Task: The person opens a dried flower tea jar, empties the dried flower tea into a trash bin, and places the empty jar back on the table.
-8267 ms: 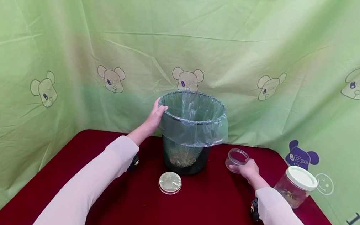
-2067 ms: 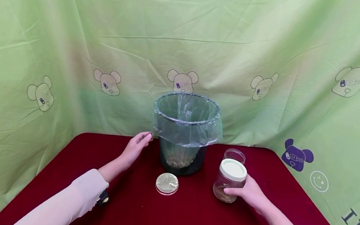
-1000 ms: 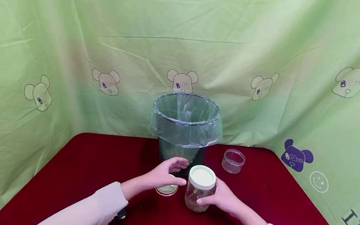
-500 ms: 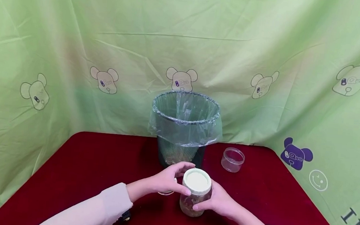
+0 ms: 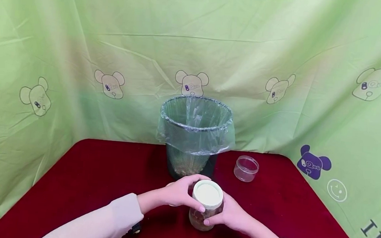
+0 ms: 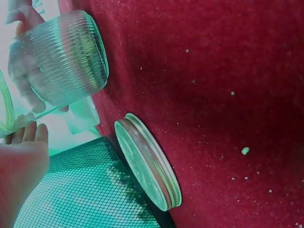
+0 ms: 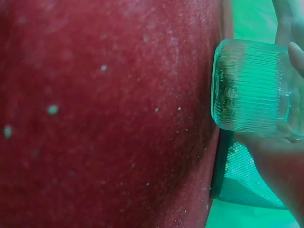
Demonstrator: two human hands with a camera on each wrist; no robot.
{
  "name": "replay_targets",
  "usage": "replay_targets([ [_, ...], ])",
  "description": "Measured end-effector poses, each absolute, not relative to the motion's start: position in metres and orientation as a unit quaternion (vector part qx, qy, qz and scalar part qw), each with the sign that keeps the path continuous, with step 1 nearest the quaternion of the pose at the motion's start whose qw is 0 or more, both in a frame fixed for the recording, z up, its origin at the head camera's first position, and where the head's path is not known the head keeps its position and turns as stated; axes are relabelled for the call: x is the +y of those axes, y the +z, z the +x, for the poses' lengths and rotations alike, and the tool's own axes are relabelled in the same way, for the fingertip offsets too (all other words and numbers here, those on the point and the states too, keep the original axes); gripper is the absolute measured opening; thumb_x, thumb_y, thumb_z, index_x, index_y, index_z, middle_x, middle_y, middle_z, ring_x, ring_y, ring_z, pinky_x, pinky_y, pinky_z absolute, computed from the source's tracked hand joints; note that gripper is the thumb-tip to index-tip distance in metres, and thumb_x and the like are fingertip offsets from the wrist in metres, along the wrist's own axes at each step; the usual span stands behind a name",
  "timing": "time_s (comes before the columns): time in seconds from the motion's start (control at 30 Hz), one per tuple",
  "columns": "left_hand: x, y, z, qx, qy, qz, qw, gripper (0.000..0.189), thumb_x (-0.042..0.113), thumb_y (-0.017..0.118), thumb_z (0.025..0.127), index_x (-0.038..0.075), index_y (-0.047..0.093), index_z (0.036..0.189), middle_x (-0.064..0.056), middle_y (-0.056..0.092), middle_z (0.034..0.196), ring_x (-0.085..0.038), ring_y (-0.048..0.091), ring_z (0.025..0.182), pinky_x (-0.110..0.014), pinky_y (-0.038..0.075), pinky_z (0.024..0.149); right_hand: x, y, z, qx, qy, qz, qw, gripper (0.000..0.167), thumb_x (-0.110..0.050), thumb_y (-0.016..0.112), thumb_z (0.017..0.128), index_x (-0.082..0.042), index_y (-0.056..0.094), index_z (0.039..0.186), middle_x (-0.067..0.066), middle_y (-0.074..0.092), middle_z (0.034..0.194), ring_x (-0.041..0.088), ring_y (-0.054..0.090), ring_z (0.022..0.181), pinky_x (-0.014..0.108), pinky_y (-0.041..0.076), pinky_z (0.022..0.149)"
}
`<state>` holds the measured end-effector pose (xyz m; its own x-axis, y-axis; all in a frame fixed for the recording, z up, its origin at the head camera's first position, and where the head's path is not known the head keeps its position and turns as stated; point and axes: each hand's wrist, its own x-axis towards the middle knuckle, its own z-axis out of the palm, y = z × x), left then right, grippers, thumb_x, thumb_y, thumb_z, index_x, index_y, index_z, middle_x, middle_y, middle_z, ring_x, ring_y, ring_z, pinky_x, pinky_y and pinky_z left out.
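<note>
In the head view a clear jar (image 5: 198, 220) with a white lid (image 5: 208, 193) stands upright near the middle of the table. My right hand (image 5: 234, 213) grips the jar's body from the right, thumb across its front. From the left, my left hand (image 5: 180, 191) curls round the white lid, its thumb at the lid's near edge. Brownish bits show in the bottom of the ribbed jar (image 6: 66, 59) in the left wrist view. A flat round tin with a gold top (image 6: 147, 164) sits close by, mostly hidden behind the left hand in the head view.
Behind the hands stands a black mesh wastebasket (image 5: 188, 160) lined with a clear plastic bag (image 5: 196, 142). To its right is a small clear round tub (image 5: 246, 170) without a lid. Pale crumbs dot the red tablecloth (image 6: 228, 95). Printed green curtains surround the table.
My right hand has brought the jar from the right side to the middle. My left hand has left the wastebasket, come over the tin and taken hold of the jar's lid.
</note>
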<state>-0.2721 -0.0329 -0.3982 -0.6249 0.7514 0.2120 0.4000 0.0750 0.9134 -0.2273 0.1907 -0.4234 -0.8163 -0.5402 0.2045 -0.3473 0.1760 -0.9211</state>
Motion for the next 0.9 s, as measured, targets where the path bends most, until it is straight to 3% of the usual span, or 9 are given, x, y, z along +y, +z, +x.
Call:
replay_targets([
  [0.27,-0.032,-0.401,-0.268,0.731,0.54,0.398,0.13,0.066,0.015,0.084,0.074,0.015,0.052,0.132,0.008,0.062,0.116,-0.01,0.058,0.107,-0.033,0.044,0.097,0.192,-0.43,-0.227,0.782,-0.546,-0.293,0.069,0.081,-0.011,0.085,0.072,-0.006,0.039,0.139,0.009,0.055,0.127,0.018,0.054,0.114,0.027,0.045,0.095],
  [0.53,-0.029,-0.402,-0.26,0.726,0.575,0.357,0.12,0.066,0.012,0.085,0.073,0.014,0.054,0.131,0.005,0.064,0.113,-0.012,0.06,0.105,-0.034,0.045,0.096,0.191,-0.432,-0.225,0.802,-0.523,-0.284,0.048,0.077,-0.015,0.085,0.073,-0.006,0.041,0.136,0.006,0.056,0.125,0.016,0.056,0.113,0.026,0.044,0.095],
  [0.9,-0.02,-0.408,-0.242,0.786,0.54,0.299,0.012,0.071,0.032,0.089,0.068,0.017,0.054,0.127,0.009,0.062,0.111,-0.008,0.059,0.101,-0.031,0.047,0.091,0.189,-0.433,-0.223,0.792,-0.539,-0.282,0.051,0.079,-0.012,0.085,0.073,-0.004,0.04,0.137,0.007,0.055,0.126,0.016,0.056,0.112,0.025,0.045,0.095],
])
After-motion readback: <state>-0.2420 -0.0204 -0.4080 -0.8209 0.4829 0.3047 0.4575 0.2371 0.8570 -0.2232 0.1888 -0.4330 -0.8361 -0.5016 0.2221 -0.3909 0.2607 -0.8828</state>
